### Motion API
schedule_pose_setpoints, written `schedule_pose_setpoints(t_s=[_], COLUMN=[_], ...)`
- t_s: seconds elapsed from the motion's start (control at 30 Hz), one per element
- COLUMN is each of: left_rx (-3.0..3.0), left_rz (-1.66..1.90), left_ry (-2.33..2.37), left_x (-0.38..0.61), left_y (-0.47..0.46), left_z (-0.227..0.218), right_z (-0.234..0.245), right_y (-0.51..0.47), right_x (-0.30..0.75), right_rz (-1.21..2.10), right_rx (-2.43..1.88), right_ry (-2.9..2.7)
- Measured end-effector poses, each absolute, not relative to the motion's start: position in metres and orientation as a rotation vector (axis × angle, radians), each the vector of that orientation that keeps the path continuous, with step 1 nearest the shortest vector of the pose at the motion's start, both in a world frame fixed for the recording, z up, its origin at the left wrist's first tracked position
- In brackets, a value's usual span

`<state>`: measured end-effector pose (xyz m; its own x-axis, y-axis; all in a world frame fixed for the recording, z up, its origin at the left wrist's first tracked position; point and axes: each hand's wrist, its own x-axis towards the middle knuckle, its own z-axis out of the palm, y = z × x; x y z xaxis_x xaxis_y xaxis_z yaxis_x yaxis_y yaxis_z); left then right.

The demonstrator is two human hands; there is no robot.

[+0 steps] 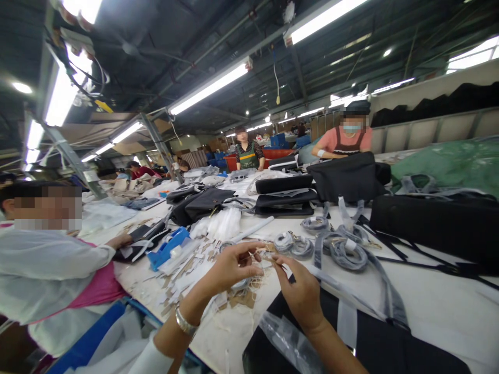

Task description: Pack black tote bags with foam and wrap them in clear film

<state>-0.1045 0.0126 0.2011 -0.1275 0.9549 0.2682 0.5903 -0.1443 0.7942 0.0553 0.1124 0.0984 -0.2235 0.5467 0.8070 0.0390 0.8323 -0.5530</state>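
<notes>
Over the table, my left hand (234, 267) pinches a thin pale string (255, 283), several loops of which hang down between my hands. My right hand (299, 291) faces it, thumb and fingers pressed together on the same bundle of string; a small brownish piece shows by its fingertips, too small to name. Beneath lie scattered paper tags (181, 280) and brown card pieces (244, 298). A black bag (390, 337) with plastic film (288, 337) on it lies below my right forearm. Coiled, wrapped straps (349, 254) rest just beyond my right hand.
Black bags (284, 200) are piled across the table (440, 296). A blue tape dispenser (169, 248) stands at the left, near a co-worker in a white top (50, 270). Two more people work at the far side. A green plastic-covered heap (452, 163) rises at the right.
</notes>
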Motion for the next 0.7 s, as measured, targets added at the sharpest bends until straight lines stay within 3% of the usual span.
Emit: schedule_pose_setpoints(t_s=[0.17, 0.4, 0.7], left_rx=[2.116, 1.89, 1.519], left_rz=[1.063, 1.404, 1.617], left_ry=[2.023, 1.944, 1.703], left_x=[-0.096, -0.115, -0.124], left_y=[0.014, 0.019, 0.016], left_z=[0.193, 0.188, 0.175], right_z=[0.1, 0.105, 0.113], right_y=[0.11, 0.113, 0.107], right_x=[0.054, 0.047, 0.052], right_rz=[0.901, 1.768, 1.961], right_rx=[-0.481, -0.404, -0.198], right_ry=[-1.695, -1.355, -1.425])
